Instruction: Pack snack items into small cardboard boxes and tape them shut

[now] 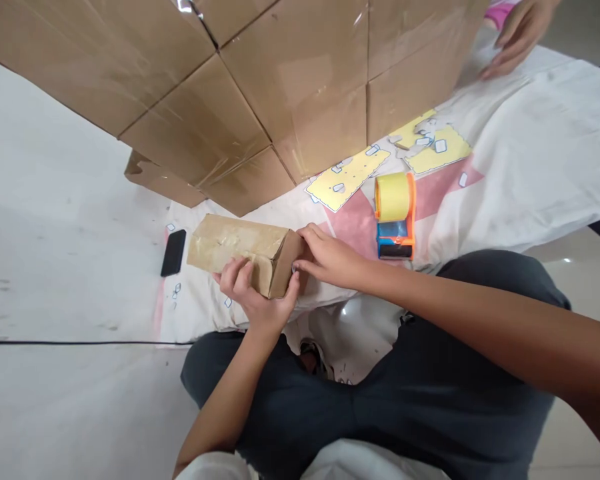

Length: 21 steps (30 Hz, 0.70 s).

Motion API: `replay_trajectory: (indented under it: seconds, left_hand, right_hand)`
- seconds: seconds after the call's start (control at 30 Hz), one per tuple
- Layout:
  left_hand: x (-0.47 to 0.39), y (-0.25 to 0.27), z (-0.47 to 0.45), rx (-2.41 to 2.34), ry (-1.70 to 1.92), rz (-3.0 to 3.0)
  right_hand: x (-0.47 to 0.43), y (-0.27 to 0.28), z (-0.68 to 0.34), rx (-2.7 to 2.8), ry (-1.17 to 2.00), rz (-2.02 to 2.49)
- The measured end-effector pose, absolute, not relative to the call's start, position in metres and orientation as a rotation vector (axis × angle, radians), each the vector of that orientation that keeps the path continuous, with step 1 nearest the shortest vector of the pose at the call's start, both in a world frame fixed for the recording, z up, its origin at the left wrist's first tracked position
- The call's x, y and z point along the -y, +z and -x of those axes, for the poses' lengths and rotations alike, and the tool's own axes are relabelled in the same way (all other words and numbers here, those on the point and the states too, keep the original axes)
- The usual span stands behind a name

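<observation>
A small brown cardboard box (230, 239) lies tilted on the cloth in front of me, its end turned to the right. My left hand (257, 293) grips it from the near side, fingers curled over the top face and thumb at the end corner. My right hand (327, 257) closes on the right end of the box, its fingers behind the end face and its thumb in front. What lies under the right fingertips is partly hidden. To the right stands a tape dispenser (409, 230), orange and blue, with a yellowish roll of tape (394, 197).
Large stacked cardboard boxes (290, 87) wrapped in clear tape rise behind. A black phone (173, 253) lies left on the patterned cloth (200, 307). Another person's hand (523, 37) is at the upper right. A black cable (85, 343) runs along the left wall.
</observation>
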<state>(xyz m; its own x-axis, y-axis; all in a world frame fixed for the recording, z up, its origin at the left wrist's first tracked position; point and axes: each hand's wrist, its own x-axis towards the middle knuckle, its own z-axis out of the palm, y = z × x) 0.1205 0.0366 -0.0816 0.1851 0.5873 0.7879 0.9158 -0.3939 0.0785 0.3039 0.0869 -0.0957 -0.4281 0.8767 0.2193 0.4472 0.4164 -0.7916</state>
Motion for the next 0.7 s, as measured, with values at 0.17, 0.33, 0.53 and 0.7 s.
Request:
replay_trajectory:
  seconds: [0.17,0.33,0.53,0.7]
  left_hand:
    - [-0.042,-0.089,-0.118,1.392,-1.143,2.048]
    - [-0.041,-0.093,-0.118,1.459,-1.148,2.074]
    - [-0.042,-0.095,-0.117,1.495,-1.165,2.107]
    - [-0.042,-0.091,-0.114,1.399,-1.233,2.144]
  right_hand:
    - [-0.087,-0.091,-0.304,2.102,0.840,1.197]
    - [-0.088,-0.090,-0.305,2.130,0.808,1.191]
    - [-0.094,-0.084,-0.302,2.152,0.904,1.323]
    - [-0.092,-0.083,-0.307,2.115,0.915,1.244]
